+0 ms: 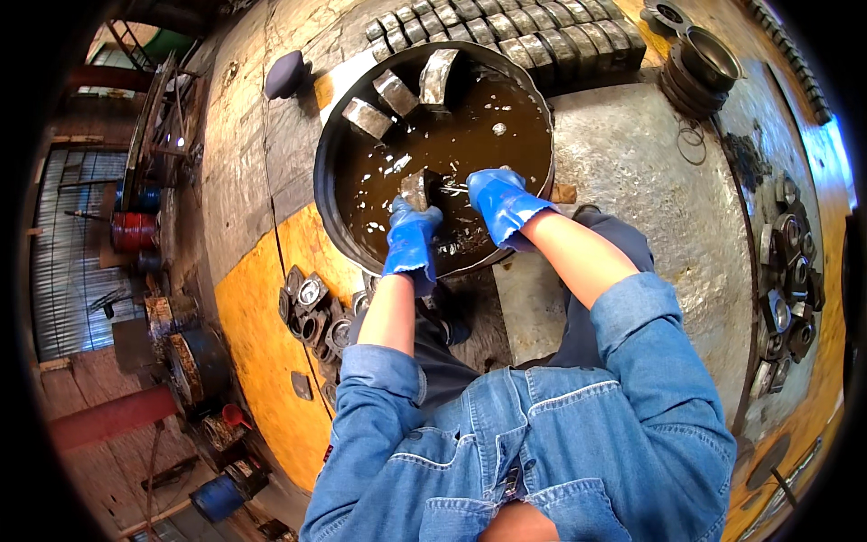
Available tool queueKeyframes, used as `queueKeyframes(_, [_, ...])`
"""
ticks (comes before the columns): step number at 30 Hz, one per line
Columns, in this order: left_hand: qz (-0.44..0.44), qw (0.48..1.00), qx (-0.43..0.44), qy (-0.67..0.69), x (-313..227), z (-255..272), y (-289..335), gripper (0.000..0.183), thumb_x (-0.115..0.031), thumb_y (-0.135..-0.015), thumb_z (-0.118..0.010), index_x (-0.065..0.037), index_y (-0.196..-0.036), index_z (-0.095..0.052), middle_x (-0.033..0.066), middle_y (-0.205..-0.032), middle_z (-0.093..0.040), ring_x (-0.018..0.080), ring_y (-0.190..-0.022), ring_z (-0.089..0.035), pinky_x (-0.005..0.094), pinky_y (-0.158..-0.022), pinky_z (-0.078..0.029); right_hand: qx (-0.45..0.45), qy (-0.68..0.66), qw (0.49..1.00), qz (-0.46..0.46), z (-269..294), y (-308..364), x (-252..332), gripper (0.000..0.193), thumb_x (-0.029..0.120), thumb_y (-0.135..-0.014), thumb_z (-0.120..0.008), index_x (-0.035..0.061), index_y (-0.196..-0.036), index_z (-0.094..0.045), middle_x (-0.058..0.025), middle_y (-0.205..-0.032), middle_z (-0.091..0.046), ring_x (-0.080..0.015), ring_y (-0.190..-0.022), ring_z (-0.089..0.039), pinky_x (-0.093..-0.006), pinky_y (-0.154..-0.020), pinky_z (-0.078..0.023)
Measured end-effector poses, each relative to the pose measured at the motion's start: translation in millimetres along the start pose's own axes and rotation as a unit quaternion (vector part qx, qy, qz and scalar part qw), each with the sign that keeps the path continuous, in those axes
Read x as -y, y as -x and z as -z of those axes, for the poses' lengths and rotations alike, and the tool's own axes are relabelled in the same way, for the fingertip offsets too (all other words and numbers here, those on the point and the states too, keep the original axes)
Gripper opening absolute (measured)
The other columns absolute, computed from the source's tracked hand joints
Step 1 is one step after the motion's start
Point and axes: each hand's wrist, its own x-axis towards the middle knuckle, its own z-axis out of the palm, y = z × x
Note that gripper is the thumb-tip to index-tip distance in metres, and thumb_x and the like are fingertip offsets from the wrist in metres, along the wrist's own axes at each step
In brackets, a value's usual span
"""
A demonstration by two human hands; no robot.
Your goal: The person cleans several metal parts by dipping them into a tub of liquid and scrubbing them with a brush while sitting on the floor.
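Observation:
A round black basin [330,154] on the floor holds dark brown liquid. My left hand [411,237], in a blue rubber glove, grips a grey metal block [414,189] that sticks up out of the liquid near the basin's front edge. My right hand [499,200], also gloved in blue, is closed on a small tool, seemingly a brush [452,189], pressed against the block's right side. Three more grey metal blocks [397,91] lean on the basin's far rim.
Rows of dark metal blocks [524,36] lie behind the basin. Round metal housings [312,307] are heaped at my left, more [790,271] at the far right. Stacked rings [700,63] sit at the upper right. Drums and pipes [135,230] stand on the left.

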Motion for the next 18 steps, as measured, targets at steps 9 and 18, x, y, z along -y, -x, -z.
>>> queueKeyframes(9, [-0.003, 0.999, -0.005, 0.036, 42.1, 6.9, -28.9, 0.1, -0.041, -0.078, -0.074, 0.0, -0.158, -0.029, 0.0252, -0.149, -0.051, 0.0377, -0.138, -0.052, 0.041, -0.113, -0.042, 0.105, 0.123, 0.987, 0.01, -15.8, -3.9, 24.8, 0.047, 0.03, -0.067, -0.088, 0.0139, -0.11, -0.079, -0.0066, -0.113, -0.076, -0.0279, -0.106, -0.073, -0.0502, -0.074, -0.059])
queueKeyframes(18, [-0.049, 0.998, -0.028, 0.006, 70.2, 4.3, -58.2, 0.091, -0.038, -0.078, -0.071, 0.0, -0.152, -0.035, 0.0287, -0.137, -0.06, 0.0423, -0.126, -0.06, 0.0447, -0.107, -0.048, 0.109, 0.092, 0.989, -0.028, 12.5, 1.9, 48.3, 0.036, 0.011, -0.091, -0.062, 0.0076, -0.126, -0.068, -0.0156, -0.122, -0.073, -0.0376, -0.109, -0.072, -0.0575, -0.084, -0.056])
